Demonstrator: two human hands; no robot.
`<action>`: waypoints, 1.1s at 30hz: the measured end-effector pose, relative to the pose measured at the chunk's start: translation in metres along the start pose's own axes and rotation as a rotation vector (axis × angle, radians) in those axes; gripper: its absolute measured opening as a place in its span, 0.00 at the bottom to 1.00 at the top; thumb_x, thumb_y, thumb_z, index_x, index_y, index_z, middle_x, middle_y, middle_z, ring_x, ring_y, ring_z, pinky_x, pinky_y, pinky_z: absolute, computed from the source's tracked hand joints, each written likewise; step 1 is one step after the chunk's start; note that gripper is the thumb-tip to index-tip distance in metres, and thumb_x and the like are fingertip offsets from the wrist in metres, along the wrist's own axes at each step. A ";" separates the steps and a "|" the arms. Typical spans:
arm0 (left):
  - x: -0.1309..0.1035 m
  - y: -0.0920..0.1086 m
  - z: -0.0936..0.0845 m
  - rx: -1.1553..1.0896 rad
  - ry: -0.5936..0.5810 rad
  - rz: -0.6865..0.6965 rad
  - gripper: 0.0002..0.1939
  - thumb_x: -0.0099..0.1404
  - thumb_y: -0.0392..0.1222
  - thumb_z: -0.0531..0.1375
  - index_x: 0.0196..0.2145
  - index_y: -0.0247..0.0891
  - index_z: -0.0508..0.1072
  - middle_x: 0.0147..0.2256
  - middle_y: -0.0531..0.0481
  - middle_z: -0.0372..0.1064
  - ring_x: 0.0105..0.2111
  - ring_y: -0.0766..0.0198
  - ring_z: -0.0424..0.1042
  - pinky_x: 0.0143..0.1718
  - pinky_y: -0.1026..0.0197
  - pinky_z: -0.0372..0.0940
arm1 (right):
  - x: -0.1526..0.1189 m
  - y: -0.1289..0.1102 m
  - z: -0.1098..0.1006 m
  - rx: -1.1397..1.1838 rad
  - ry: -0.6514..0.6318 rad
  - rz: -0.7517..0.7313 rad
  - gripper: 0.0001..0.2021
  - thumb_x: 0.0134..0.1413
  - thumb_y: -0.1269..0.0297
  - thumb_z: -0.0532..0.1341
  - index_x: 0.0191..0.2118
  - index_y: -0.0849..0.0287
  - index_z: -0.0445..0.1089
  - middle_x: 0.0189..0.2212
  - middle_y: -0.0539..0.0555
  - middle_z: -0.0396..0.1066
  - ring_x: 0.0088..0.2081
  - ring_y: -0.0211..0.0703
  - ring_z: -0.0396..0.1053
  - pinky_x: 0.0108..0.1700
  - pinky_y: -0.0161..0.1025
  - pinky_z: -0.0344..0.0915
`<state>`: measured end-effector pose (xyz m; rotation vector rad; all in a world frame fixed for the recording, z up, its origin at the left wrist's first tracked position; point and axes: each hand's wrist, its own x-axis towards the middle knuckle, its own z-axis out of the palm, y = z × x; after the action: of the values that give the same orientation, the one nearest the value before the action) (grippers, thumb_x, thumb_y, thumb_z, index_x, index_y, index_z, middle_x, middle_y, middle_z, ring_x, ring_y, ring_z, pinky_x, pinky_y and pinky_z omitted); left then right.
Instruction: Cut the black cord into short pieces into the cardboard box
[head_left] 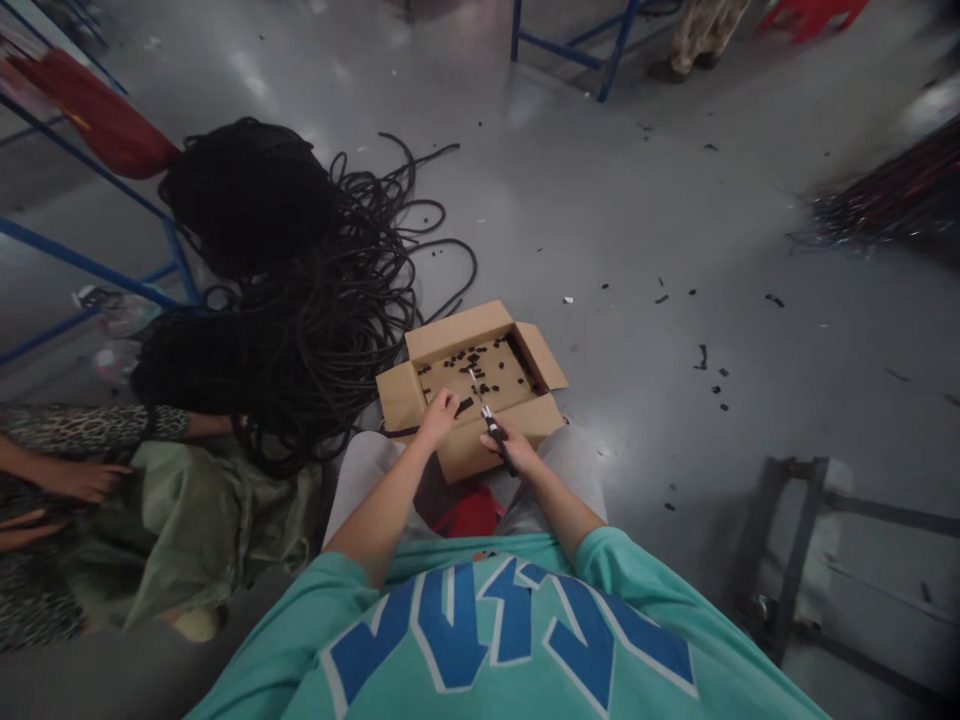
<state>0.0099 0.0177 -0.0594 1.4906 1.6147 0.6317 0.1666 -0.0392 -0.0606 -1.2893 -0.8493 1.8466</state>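
An open cardboard box rests between my knees, with many small black cut pieces scattered on its bottom. My left hand is closed over the box's near left side, and a short black cord end sticks out from its fingers. In my right hand is a black-handled tool with white parts near the front and a thin metal tip. That tip points over the inside of the box, just right of the cord end. The tool's exact kind is not clear.
A large heap of black cord lies left of the box. Another person's hand shows at far left, beside blue metal frames. Dark wires and a metal frame are on the right. Black scraps dot the floor.
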 end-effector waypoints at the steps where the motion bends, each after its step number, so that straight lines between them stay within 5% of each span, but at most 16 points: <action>1: -0.003 0.003 0.006 0.035 -0.024 0.027 0.06 0.58 0.40 0.49 0.26 0.36 0.60 0.25 0.54 0.59 0.28 0.69 0.60 0.34 0.64 0.58 | 0.002 0.000 0.002 0.044 0.050 -0.032 0.30 0.32 0.60 0.63 0.48 0.56 0.59 0.24 0.46 0.59 0.24 0.31 0.59 0.27 0.31 0.57; 6: -0.020 0.017 0.024 0.131 -0.116 0.086 0.07 0.58 0.39 0.49 0.26 0.35 0.63 0.26 0.52 0.61 0.29 0.68 0.61 0.35 0.63 0.57 | 0.007 -0.005 0.002 0.186 0.193 -0.123 0.30 0.34 0.60 0.62 0.48 0.55 0.55 0.25 0.46 0.59 0.23 0.32 0.61 0.25 0.32 0.60; 13: -0.027 0.033 -0.001 0.101 -0.477 0.141 0.12 0.57 0.43 0.49 0.27 0.34 0.68 0.21 0.52 0.63 0.25 0.68 0.62 0.29 0.66 0.57 | 0.003 -0.022 -0.003 0.184 0.235 -0.177 0.27 0.33 0.59 0.62 0.44 0.57 0.56 0.22 0.45 0.58 0.20 0.31 0.61 0.22 0.30 0.59; 22: -0.031 0.047 -0.023 0.081 -0.215 0.100 0.14 0.58 0.43 0.46 0.24 0.34 0.66 0.19 0.54 0.60 0.20 0.70 0.58 0.23 0.67 0.54 | -0.040 -0.028 -0.006 0.084 0.079 -0.075 0.24 0.42 0.52 0.57 0.43 0.63 0.58 0.16 0.46 0.60 0.16 0.34 0.59 0.19 0.34 0.58; 33: -0.047 0.068 -0.051 0.063 -0.188 0.159 0.13 0.56 0.43 0.48 0.24 0.33 0.67 0.20 0.54 0.61 0.21 0.71 0.58 0.23 0.68 0.54 | -0.071 -0.025 0.002 -0.221 -0.148 -0.130 0.23 0.33 0.66 0.61 0.42 0.60 0.63 0.28 0.50 0.64 0.31 0.38 0.61 0.35 0.35 0.59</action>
<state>0.0034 -0.0082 0.0339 1.6848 1.3935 0.5146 0.1863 -0.0863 -0.0048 -1.2073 -1.2166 1.7995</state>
